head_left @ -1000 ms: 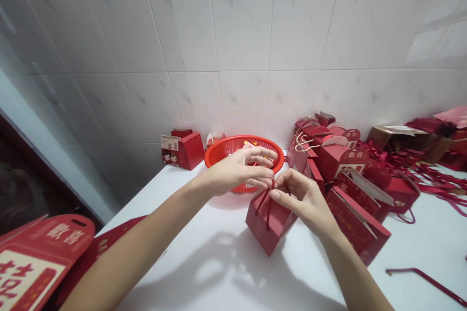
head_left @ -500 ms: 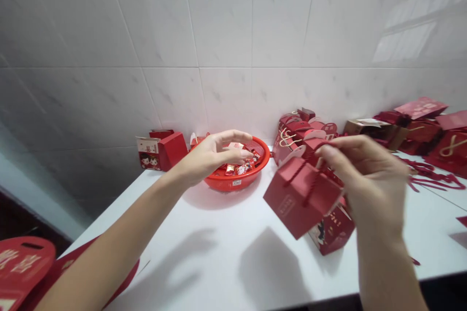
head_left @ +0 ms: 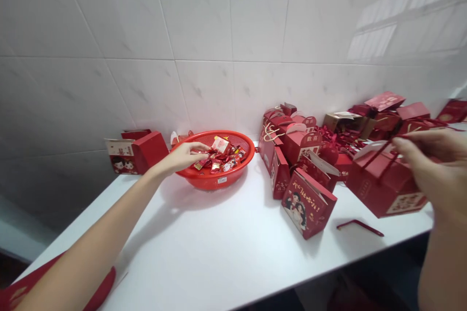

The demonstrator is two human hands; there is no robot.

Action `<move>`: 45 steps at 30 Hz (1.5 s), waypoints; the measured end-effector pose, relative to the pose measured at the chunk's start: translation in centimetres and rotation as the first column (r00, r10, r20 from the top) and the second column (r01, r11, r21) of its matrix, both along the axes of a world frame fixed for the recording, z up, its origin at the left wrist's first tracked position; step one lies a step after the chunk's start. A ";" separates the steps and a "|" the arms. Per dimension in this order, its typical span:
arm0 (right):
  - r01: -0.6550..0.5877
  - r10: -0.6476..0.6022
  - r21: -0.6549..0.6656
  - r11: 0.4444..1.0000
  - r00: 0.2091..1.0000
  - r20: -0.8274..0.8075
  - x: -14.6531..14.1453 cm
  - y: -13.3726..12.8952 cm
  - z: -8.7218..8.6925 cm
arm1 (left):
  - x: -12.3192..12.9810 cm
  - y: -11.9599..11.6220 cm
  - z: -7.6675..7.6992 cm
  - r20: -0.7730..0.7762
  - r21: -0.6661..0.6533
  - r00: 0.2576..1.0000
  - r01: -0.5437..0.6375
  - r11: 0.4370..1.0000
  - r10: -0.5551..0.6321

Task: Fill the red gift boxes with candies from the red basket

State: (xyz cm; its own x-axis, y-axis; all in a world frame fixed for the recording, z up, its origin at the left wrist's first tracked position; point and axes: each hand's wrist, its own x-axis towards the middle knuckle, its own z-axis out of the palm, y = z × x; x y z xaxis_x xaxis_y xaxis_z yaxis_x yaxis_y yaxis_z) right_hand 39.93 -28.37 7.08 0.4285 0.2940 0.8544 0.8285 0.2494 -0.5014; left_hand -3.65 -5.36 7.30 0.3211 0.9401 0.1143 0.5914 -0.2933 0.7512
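Note:
My left hand (head_left: 185, 156) reaches over the left rim of a red plastic basket (head_left: 215, 182), fingers stretched out and apart, tips just above the wrapped sweets (head_left: 219, 155). Whether they touch a sweet is hard to tell. At the right, my right hand (head_left: 436, 163) is closed on the dark red cord handle of a red gift box (head_left: 383, 180), which hangs tilted above the table. Left of that box, a red gift box with a printed couple (head_left: 310, 204) stands on the table.
Several red gift boxes (head_left: 299, 141) crowd together near the tiled wall. More boxes (head_left: 386, 119) and red cords lie at the back right. One loose cord (head_left: 359, 224) is near the front edge. Red boxes (head_left: 136, 153) stand left of the basket; flat red card (head_left: 98, 286) lies front left.
My right hand has carried the gift box to the right, away from the printed box. My left hand has lowered toward the sweets in the basket. The view has turned somewhat right.

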 end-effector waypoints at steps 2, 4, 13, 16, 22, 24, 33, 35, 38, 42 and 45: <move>0.037 -0.044 -0.125 0.991 0.997 -0.058 0.0 1.1 -1.0 | -0.6 0.7 -0.6 -0.046 -0.038 0.999 -0.004 0.999 0.002; -0.039 0.010 -0.213 0.976 0.991 -0.135 0.9 2.4 -2.3 | -1.0 1.1 -1.0 -0.078 -0.073 0.997 0.005 0.997 -0.010; -0.196 0.147 -0.121 0.973 0.934 -0.324 2.2 7.5 -7.2 | -0.9 0.8 -1.6 -0.112 -0.119 0.992 0.038 0.992 -0.052; -0.194 0.156 -0.081 0.978 0.926 -0.345 1.5 8.4 -7.6 | -1.1 0.9 -1.9 -0.119 -0.137 0.991 0.043 0.990 -0.059; -0.177 0.156 -0.038 0.984 0.936 -0.314 0.4 8.7 -8.1 | -1.8 2.0 -3.0 -0.089 -0.150 0.990 0.098 0.984 -0.112; -0.150 0.135 -0.028 0.988 0.945 -0.298 0.3 8.8 -8.1 | -2.0 2.3 -3.2 -0.100 -0.149 0.987 0.108 0.983 -0.123; 0.011 -0.034 -0.121 0.993 0.982 -0.187 -0.2 9.6 -8.1 | -1.9 1.9 -3.3 -0.139 -0.167 0.981 0.109 0.980 -0.132; 0.029 -0.056 -0.180 0.983 0.988 -0.146 0.0 9.2 -8.0 | -1.8 1.7 -3.3 -0.106 -0.160 0.986 0.109 0.981 -0.127; 0.102 -0.124 -0.222 0.970 0.989 -0.086 0.8 8.6 -7.3 | -1.9 1.9 -3.0 -0.032 -0.064 0.997 0.068 0.996 -0.070; 0.319 -0.317 -0.036 0.947 0.947 0.055 1.1 7.7 -5.5 | -3.6 3.3 -1.9 -0.063 0.215 0.973 -0.206 0.955 0.224; 0.312 -0.340 0.215 0.926 0.934 0.112 -1.4 6.4 -3.7 | -5.7 4.7 -0.9 -0.260 0.387 0.822 -0.393 0.834 0.507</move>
